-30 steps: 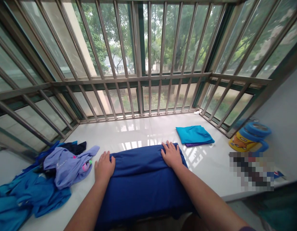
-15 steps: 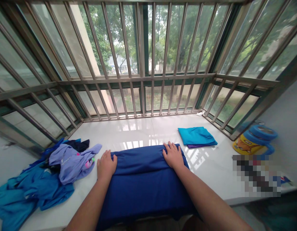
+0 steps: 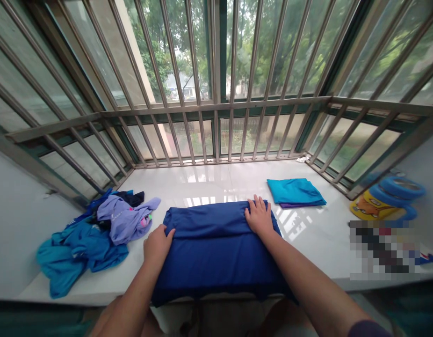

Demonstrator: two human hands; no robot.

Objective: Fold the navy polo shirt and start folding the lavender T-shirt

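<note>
A dark blue cloth, seemingly a garment, lies across the white ledge, its far part folded over in a band and its near edge hanging over the front. At its left edge, my left hand has the thumb on top of the fabric and the fingers curled round the side, their tips hidden. My right hand rests palm down near the far right corner, fingers spread on the fold. Farther right lies a folded turquoise cloth with a purple one partly showing beneath it.
On the left of the ledge is a heap of crumpled clothes, with a lavender piece over a teal one. A yellow and blue jug stands at right beside a blurred-out patch. Metal bars line the window behind.
My left hand has slid nearer along the cloth's left edge, from its far corner, with fingers now round the side. My right hand stays on the fold. The view has shifted slightly.
</note>
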